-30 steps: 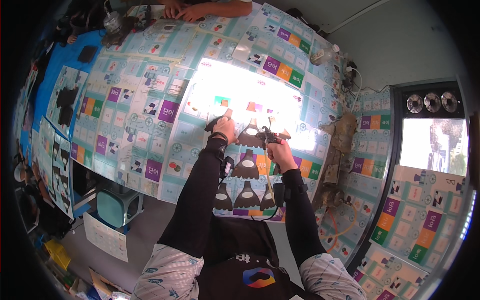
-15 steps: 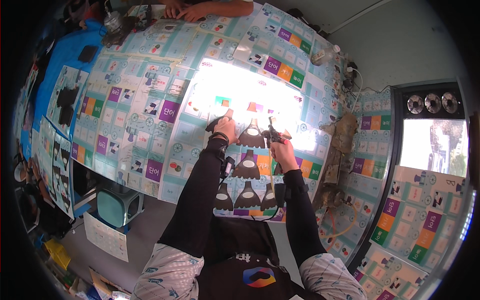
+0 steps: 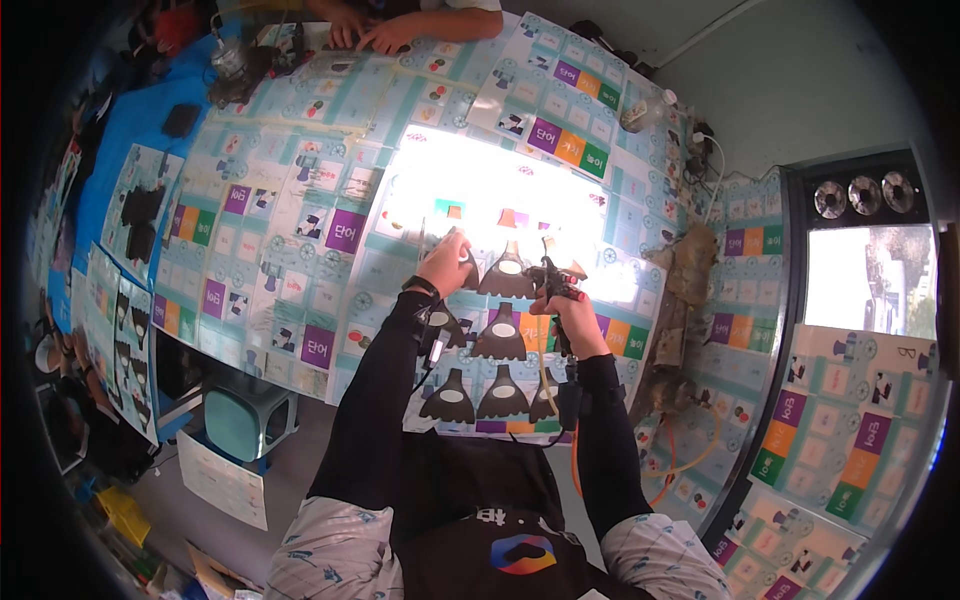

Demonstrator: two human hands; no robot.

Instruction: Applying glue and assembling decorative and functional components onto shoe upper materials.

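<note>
Rows of dark, flared pieces with scalloped lower edges and pale ovals lie on the printed sheets; one middle piece (image 3: 500, 335) shows whole. In the upper row, my left hand (image 3: 445, 264) closes over a dark flared piece (image 3: 470, 270), most of which its fingers hide. Just right of the top middle piece (image 3: 508, 272), my right hand (image 3: 577, 318) grips a small dark spray gun (image 3: 550, 282) with red parts. Its nozzle end points away from me, and a thin hose hangs below. Strong glare washes out the sheet beyond both hands.
Another person's hands (image 3: 372, 36) work at the far edge. A clear jar (image 3: 230, 62) stands far left, and a bottle (image 3: 648, 110) far right. A teal stool (image 3: 248, 420) is below the table's left side. Orange and yellow hoses (image 3: 668, 478) loop at the right edge.
My left hand has shifted slightly left and turned, now covering most of the piece beneath it. My right hand with the spray gun has come a little nearer. The view has shifted slightly.
</note>
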